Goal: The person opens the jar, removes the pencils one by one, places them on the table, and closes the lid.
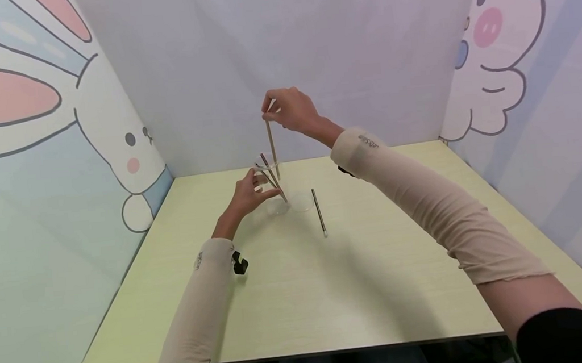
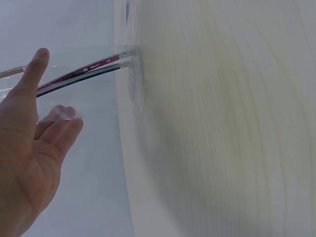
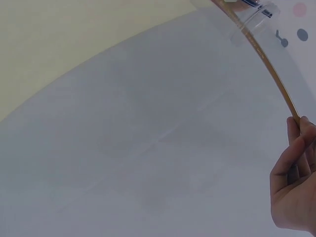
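The tan pencil (image 1: 271,140) should handle as light, stiff and fairly slim, its smooth shaft apt to swivel if held loosely; a hold near the top leaves the lower length free. The right hand (image 1: 291,108), at upper centre of the head view, pinches it there between thumb and fingers, so the shaft hangs below the fingertips, its lower part within the mouth of the clear cup (image 2: 101,96). That cup looks like thin, light plastic, likely slick and easily tipped or dented, best steadied gently round its sides. The left hand (image 1: 247,195), left of centre, holds it so, thumb on one side and curled fingers on the other. A red pencil (image 2: 101,63) and a dark pencil (image 2: 81,78) lean inside, beyond the thumb in the left wrist view. Another pencil (image 1: 320,213) lies on the counter (image 1: 403,241), right of centre, apart from both hands.
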A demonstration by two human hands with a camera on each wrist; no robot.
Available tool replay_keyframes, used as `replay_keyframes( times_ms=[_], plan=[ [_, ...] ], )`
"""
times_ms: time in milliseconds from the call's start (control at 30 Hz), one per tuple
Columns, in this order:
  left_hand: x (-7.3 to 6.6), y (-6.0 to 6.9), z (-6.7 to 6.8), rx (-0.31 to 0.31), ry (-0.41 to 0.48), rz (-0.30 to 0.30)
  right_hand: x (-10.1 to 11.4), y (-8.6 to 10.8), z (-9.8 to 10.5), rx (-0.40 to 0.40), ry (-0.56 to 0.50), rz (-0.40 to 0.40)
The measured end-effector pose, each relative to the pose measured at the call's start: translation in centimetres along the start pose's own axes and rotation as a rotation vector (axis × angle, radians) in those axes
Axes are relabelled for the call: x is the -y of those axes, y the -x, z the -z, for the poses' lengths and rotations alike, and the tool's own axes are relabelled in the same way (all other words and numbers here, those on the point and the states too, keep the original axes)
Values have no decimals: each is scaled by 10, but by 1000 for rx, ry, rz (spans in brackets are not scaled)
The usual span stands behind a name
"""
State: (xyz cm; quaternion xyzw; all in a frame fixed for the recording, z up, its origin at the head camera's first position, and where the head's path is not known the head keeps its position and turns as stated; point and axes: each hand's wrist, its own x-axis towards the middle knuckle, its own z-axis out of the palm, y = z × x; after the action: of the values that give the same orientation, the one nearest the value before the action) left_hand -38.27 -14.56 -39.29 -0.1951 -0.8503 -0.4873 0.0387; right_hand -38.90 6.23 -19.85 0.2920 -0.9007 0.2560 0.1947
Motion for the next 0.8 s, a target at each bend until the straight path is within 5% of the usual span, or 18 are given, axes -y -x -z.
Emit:
replay_keyframes(
  times_ms=[800],
  plan=[
    [-3, 2, 1, -5, -8, -1, 10, -15, 37, -152, 35, -22]
  ],
)
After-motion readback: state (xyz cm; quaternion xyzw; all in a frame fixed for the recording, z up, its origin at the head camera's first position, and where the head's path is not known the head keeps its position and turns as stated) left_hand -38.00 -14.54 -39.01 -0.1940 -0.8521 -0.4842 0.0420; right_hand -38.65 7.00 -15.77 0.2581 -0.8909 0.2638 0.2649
